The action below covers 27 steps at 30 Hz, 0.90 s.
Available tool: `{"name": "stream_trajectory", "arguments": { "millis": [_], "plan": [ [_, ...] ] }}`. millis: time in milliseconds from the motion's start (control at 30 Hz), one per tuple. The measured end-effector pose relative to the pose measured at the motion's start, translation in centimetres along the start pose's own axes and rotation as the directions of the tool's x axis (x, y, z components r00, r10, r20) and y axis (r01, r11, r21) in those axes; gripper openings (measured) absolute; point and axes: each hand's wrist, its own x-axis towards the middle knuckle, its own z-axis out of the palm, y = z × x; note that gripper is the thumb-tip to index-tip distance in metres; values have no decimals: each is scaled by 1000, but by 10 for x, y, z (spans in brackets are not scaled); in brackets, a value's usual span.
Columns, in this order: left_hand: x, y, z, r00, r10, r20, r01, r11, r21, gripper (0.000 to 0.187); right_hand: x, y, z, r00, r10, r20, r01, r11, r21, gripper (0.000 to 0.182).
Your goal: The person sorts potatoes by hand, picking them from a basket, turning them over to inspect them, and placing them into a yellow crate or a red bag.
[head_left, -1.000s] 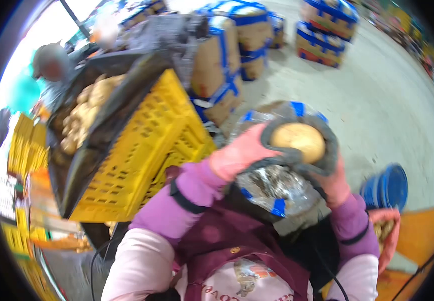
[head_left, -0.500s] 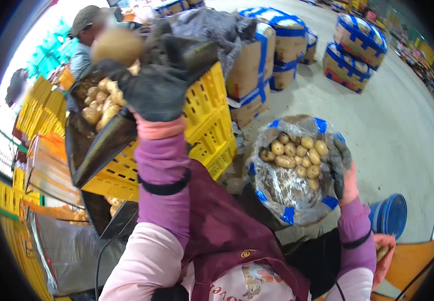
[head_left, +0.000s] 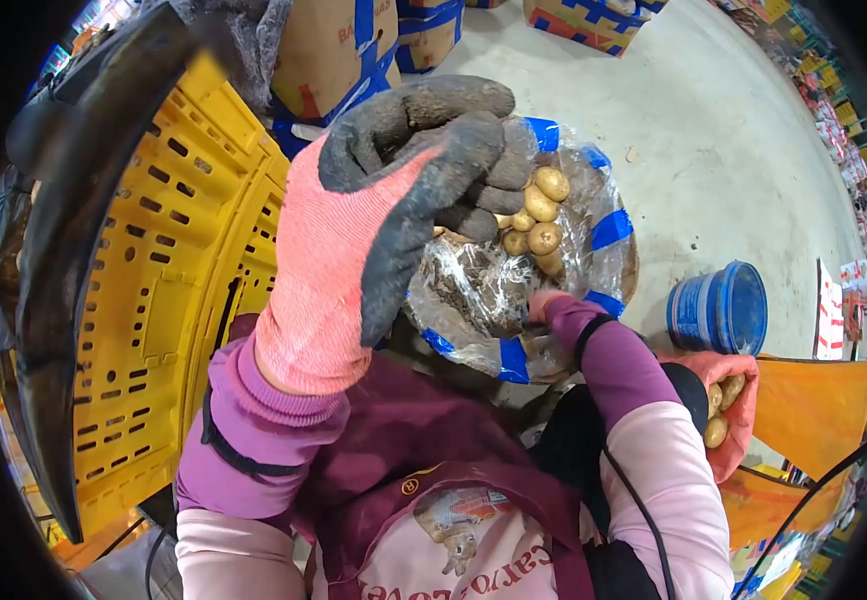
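Observation:
My left hand (head_left: 413, 190), in a grey-and-pink glove, is raised close to the camera over the left part of the lined box (head_left: 611, 230). Its fingers are curled inward, and whatever lies inside them is hidden. Several potatoes (head_left: 541, 207) show beside its fingertips, in the clear plastic lining with blue tape. Low in the same box is my right hand (head_left: 545, 302); only its pink cuff shows clearly, the fingers being hidden and blurred.
A yellow slatted crate (head_left: 153, 290) with a dark liner stands at the left. Taped cartons (head_left: 333, 50) are at the top. At the right are a blue bucket (head_left: 718, 308) and a pink bag (head_left: 738, 440) holding potatoes.
The view has turned rightward. My left hand has moved from beside the crate to above the box, and the potato near it is no longer visible. My right hand has left the box's right rim.

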Motion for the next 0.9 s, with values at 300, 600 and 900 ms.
{"name": "stream_trajectory", "arguments": {
  "millis": [300, 600, 900],
  "plan": [
    [10, -10, -4, 990, 124, 63, -134, 970, 204, 30, -23, -29, 33, 989, 39, 145, -43, 999, 22, 42],
    [1, -13, 8, 1000, 6, 18, -3, 992, -127, 31, -2, -13, 59, 998, -52, -23, 52, 999, -4, 37],
    [-1, -39, 14, 978, 194, 83, -202, 974, 102, 28, -30, -50, 3, 992, -116, 46, 114, 993, 42, 42]
  ]
}}
